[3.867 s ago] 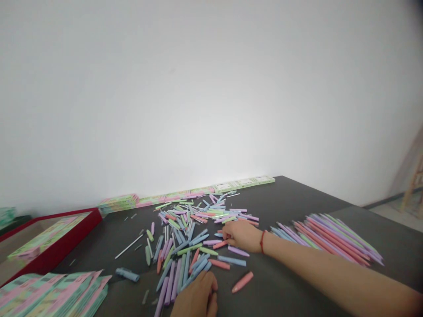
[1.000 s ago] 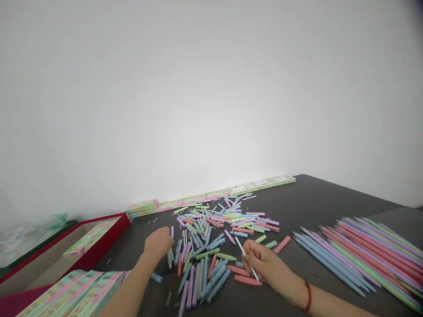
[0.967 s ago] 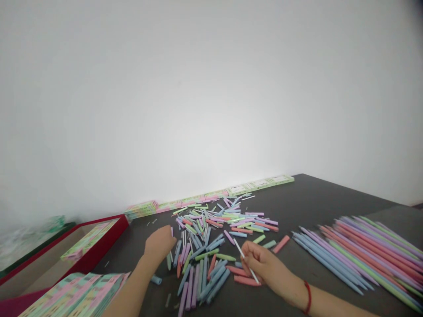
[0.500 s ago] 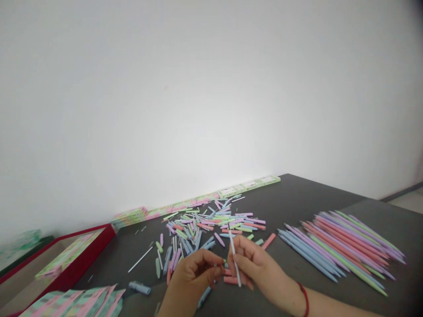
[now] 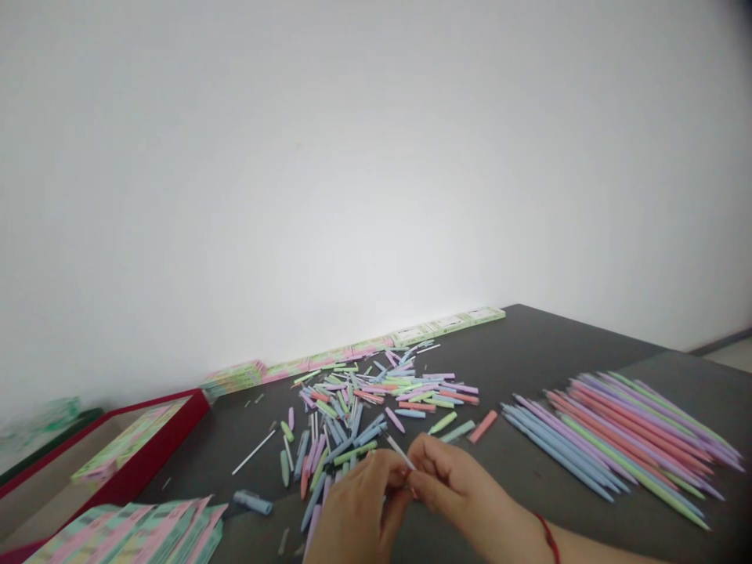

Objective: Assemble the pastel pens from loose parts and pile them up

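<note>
My right hand (image 5: 450, 474), a red cord at its wrist, pinches a thin white pen refill (image 5: 399, 450). The refill slants up to the left, its dark tip pointing away from me. Close against it, my left hand (image 5: 367, 501) has its fingers bent and pressed together, hiding whatever is between them. A speck of red shows where the fingertips meet. Just beyond both hands lies a loose heap of pastel pen parts (image 5: 352, 415), with barrels, caps and white refills mixed. A green pen barrel (image 5: 356, 453) lies beside my left fingers.
Long pastel pens (image 5: 623, 439) lie in a row at the right. Flat printed boxes (image 5: 352, 348) line the wall. A red-sided box (image 5: 153, 442) stands at the left, with printed packets (image 5: 135, 533) in front and a blue pen piece (image 5: 252, 501) nearby on the dark table (image 5: 493, 352).
My hands have come together, the left turning so its back faces up. The refill has gone from nearly upright to slanting left. The view has shifted slightly.
</note>
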`<action>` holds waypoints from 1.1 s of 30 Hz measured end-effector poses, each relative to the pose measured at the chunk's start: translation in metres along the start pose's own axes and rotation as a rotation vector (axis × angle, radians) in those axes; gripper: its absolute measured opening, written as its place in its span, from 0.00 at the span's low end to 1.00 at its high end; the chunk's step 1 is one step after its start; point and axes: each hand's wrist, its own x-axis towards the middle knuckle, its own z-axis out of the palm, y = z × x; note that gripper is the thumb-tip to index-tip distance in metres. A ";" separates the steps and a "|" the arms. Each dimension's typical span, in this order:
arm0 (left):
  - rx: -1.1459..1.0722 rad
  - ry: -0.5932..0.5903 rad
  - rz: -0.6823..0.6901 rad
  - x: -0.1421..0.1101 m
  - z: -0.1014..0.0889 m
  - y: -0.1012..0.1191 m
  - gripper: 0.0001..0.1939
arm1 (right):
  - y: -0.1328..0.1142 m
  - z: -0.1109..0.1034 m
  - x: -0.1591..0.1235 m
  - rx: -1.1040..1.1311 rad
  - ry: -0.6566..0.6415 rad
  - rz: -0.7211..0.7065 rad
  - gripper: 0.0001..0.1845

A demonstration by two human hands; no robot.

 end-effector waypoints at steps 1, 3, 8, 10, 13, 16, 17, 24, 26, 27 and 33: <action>0.047 -0.001 0.018 -0.001 0.000 -0.001 0.09 | 0.001 0.000 0.000 -0.039 0.002 -0.002 0.12; 0.108 -0.011 0.061 -0.001 -0.001 -0.002 0.08 | 0.002 0.000 0.000 -0.113 0.004 -0.015 0.11; 0.183 0.011 0.112 0.000 -0.005 0.000 0.06 | 0.004 0.000 -0.001 -0.235 0.015 -0.071 0.04; 0.141 -0.005 0.077 0.002 -0.004 0.000 0.05 | 0.007 0.000 0.000 -0.232 0.024 -0.077 0.03; -0.085 -0.054 -0.033 0.006 0.004 -0.009 0.05 | 0.017 0.001 0.002 -0.245 0.012 -0.052 0.02; -0.483 -0.106 -0.204 0.011 0.015 -0.026 0.05 | 0.030 0.003 0.003 -0.267 0.002 -0.040 0.02; -0.608 -0.107 -0.269 0.013 0.017 -0.032 0.06 | 0.034 0.003 0.004 -0.258 0.007 -0.035 0.01; -0.709 0.024 -0.443 0.022 0.018 -0.058 0.15 | 0.043 -0.010 0.015 -0.192 0.036 0.124 0.04; -0.652 -0.002 -0.434 0.021 0.023 -0.059 0.14 | 0.044 -0.016 0.020 -0.328 0.043 0.129 0.04; -0.646 -0.018 -0.433 0.021 0.026 -0.060 0.14 | 0.045 -0.018 0.022 -0.379 0.037 0.130 0.04; -0.629 -0.106 -0.404 0.016 0.039 -0.062 0.11 | 0.047 -0.017 0.022 -0.498 0.015 0.108 0.05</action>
